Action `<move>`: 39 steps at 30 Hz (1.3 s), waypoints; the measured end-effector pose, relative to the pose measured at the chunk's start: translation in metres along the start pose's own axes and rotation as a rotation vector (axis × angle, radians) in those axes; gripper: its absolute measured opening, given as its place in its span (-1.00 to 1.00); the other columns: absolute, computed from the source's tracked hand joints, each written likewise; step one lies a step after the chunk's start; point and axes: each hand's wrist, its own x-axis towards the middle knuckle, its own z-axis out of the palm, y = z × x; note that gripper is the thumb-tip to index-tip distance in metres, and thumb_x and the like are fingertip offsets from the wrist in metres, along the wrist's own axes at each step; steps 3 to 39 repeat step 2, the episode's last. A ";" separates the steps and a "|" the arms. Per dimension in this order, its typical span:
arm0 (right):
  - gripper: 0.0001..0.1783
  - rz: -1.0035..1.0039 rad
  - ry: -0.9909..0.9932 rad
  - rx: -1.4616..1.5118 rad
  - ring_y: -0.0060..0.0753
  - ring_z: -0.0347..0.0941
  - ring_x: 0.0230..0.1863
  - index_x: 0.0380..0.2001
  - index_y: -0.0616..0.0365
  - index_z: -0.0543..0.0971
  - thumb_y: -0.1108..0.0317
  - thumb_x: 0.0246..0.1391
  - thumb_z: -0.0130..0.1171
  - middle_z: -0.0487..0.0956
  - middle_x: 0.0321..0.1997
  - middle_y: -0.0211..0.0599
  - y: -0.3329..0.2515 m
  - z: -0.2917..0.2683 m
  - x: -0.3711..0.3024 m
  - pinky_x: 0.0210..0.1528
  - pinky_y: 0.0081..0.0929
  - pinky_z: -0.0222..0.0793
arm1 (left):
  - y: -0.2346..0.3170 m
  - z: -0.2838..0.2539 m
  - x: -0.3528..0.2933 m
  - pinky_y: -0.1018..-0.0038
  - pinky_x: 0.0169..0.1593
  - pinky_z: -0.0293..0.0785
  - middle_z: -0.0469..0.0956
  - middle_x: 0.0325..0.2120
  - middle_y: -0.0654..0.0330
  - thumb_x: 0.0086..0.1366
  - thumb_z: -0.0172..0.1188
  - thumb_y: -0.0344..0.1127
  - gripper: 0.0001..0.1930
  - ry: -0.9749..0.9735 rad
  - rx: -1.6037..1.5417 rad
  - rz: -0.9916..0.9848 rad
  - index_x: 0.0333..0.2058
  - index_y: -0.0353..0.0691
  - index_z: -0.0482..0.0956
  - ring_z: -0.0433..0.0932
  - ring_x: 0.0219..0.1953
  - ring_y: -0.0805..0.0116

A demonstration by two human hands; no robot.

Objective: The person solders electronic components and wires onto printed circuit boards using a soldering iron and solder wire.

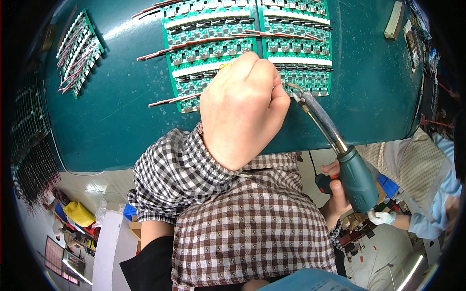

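Observation:
My left hand (pixel 245 104) is closed, thumb and fingers pressed together, above the near side of two green circuit board panels. Its fingertips are turned away, so what they hold is hidden. In my right hand (pixel 336 200) is a dark green soldering gun (pixel 358 179), tilted up and to the left. A thin tube runs along its metal shaft, and its tip ends beside my left fingers, over the right panel (pixel 297 53). The left panel (pixel 208 51) lies close alongside it. Red, black and white wires (pixel 184 47) lie across both panels.
Another wired board (pixel 80 56) lies at the left of the dark green table (pixel 116 121). A pale block (pixel 394 20) sits at the far right. Dark boards with hanging wires (pixel 31 145) are by the left edge. A person's white-gloved hand (pixel 381 217) shows at right.

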 end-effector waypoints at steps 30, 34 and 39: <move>-0.41 -0.011 -0.025 -0.034 -0.36 0.58 -0.37 -0.19 0.38 0.58 0.08 -0.13 0.49 0.62 -0.39 -0.21 0.002 -0.002 0.000 -0.26 -0.48 0.48 | -0.001 0.001 -0.001 0.45 -0.47 0.38 0.39 -0.62 0.27 -0.08 0.28 -0.52 -0.86 -0.002 0.008 -0.002 -0.55 -0.17 0.50 0.44 -0.55 0.35; -0.41 -0.011 -0.025 -0.034 -0.36 0.58 -0.37 -0.19 0.38 0.58 0.08 -0.13 0.49 0.62 -0.39 -0.21 0.002 -0.002 0.000 -0.26 -0.48 0.48 | -0.001 0.001 -0.001 0.45 -0.47 0.38 0.39 -0.62 0.27 -0.08 0.28 -0.52 -0.86 -0.002 0.008 -0.002 -0.55 -0.17 0.50 0.44 -0.55 0.35; -0.41 -0.011 -0.025 -0.034 -0.36 0.58 -0.37 -0.19 0.38 0.58 0.08 -0.13 0.49 0.62 -0.39 -0.21 0.002 -0.002 0.000 -0.26 -0.48 0.48 | -0.001 0.001 -0.001 0.45 -0.47 0.38 0.39 -0.62 0.27 -0.08 0.28 -0.52 -0.86 -0.002 0.008 -0.002 -0.55 -0.17 0.50 0.44 -0.55 0.35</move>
